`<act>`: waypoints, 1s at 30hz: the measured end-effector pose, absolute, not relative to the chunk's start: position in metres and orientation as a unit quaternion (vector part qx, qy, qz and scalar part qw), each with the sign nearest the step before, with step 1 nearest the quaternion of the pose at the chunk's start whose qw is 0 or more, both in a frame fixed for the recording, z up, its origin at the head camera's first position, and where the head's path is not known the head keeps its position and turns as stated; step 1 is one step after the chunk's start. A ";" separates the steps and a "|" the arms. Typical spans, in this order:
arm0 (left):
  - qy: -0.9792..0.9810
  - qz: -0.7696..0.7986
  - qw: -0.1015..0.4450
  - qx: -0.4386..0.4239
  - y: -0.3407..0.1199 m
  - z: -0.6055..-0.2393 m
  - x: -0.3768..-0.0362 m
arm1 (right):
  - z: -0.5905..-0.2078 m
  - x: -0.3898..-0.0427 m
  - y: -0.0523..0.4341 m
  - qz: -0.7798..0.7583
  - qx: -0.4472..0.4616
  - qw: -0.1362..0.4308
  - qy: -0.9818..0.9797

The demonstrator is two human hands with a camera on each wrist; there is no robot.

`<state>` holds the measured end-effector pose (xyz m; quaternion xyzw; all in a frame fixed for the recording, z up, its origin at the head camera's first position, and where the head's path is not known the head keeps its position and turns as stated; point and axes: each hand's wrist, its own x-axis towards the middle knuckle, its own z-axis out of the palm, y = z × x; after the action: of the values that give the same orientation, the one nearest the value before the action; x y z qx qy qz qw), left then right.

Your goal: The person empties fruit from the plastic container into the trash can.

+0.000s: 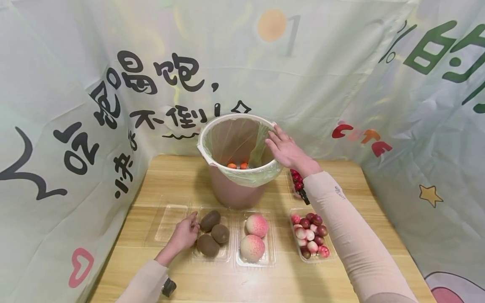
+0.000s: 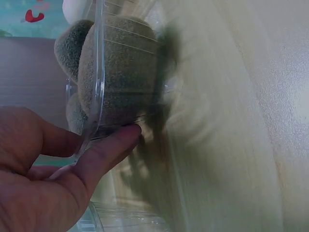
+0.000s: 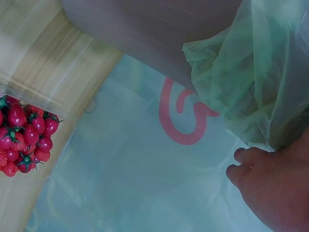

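My left hand (image 1: pixel 185 232) pinches the side of a clear plastic box (image 2: pixel 100 63), thumb on one side of its wall and fingers on the other. Three brown fuzzy kiwis (image 1: pixel 209 245) lie in that box. At the back, my right hand (image 1: pixel 286 149) rests on the rim of a pinkish-brown bin (image 1: pixel 236 194), its fingers extended over the edge. A thin green bag (image 3: pixel 260 72) lines the bin and hangs over its rim. Inside the bin, two small orange round things (image 1: pixel 238 166) show; the rest of the bottom is hidden.
Right of the kiwis stands a clear box with two pink-white peaches (image 1: pixel 253 247). Farther right is a box of red and pale small fruit (image 1: pixel 310 235). Behind it sits a box of red fruit (image 3: pixel 26 137), partly hidden by my arm. A clear tray (image 1: pixel 172 221) lies left. Printed cloth (image 1: pixel 242 54) surrounds the table.
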<state>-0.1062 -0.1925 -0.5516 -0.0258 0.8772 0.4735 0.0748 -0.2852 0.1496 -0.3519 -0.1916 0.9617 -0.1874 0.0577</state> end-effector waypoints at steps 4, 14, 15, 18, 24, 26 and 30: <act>0.865 0.495 0.075 -0.028 -0.193 -0.552 -0.107 | -0.352 -0.285 0.150 -0.188 -0.194 0.057 0.961; 0.830 0.549 0.088 -0.054 -0.193 -0.550 -0.106 | -0.353 -0.286 0.150 -0.185 -0.197 0.054 0.961; 0.827 0.552 0.089 -0.056 -0.193 -0.550 -0.106 | -0.353 -0.286 0.150 -0.186 -0.196 0.055 0.961; 0.823 0.558 0.093 -0.057 -0.195 -0.548 -0.105 | -0.352 -0.286 0.150 -0.186 -0.195 0.057 0.961; 0.842 0.532 0.075 -0.044 -0.198 -0.536 -0.106 | -0.351 -0.285 0.150 -0.186 -0.195 0.055 0.961; 0.849 0.522 0.073 -0.043 -0.200 -0.531 -0.107 | -0.352 -0.285 0.150 -0.187 -0.196 0.055 0.961; 0.841 0.533 0.081 -0.048 -0.203 -0.523 -0.108 | -0.353 -0.286 0.150 -0.191 -0.196 0.055 0.960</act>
<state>-0.1076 -0.2028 -0.5234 -0.0478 0.8411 0.5326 0.0815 -0.2855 0.1502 -0.3529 -0.1964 0.9602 -0.1908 0.0548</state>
